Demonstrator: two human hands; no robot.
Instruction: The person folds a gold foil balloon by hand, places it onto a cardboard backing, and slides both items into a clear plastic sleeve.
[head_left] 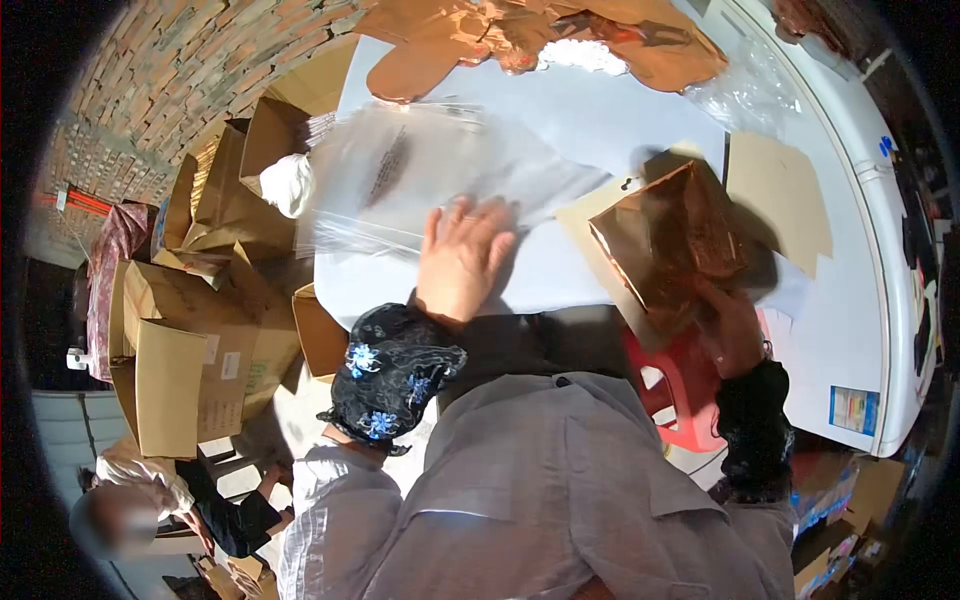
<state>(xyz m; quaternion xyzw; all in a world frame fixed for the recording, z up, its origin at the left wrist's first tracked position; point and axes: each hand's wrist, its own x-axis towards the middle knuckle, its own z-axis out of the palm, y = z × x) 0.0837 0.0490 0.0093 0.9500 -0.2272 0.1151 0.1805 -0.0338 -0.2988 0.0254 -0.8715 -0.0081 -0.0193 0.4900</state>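
Observation:
My left hand [465, 255] lies with its fingers spread on a stack of clear plastic bags [350, 165], near the edge closest to me. Dark printing shows on the top bag. In my right hand [730, 325], a shiny copper-coloured packet [665, 230] is gripped by its lower right corner. Part of my thumb and fingers is hidden behind it. A beige card [580, 215] with a small dark hole shows along the packet's left side. To the right of the packet, another beige card [785, 195] lies on the white table [560, 275].
Copper-coloured sheets [440, 45] are heaped at the table's far side, beside crumpled clear plastic [745, 95]. Open cardboard boxes [200, 380] stand at the left, one with a white cloth [288, 185]. A red stool [690, 400] is under the table edge. Another person [150, 480] sits lower left.

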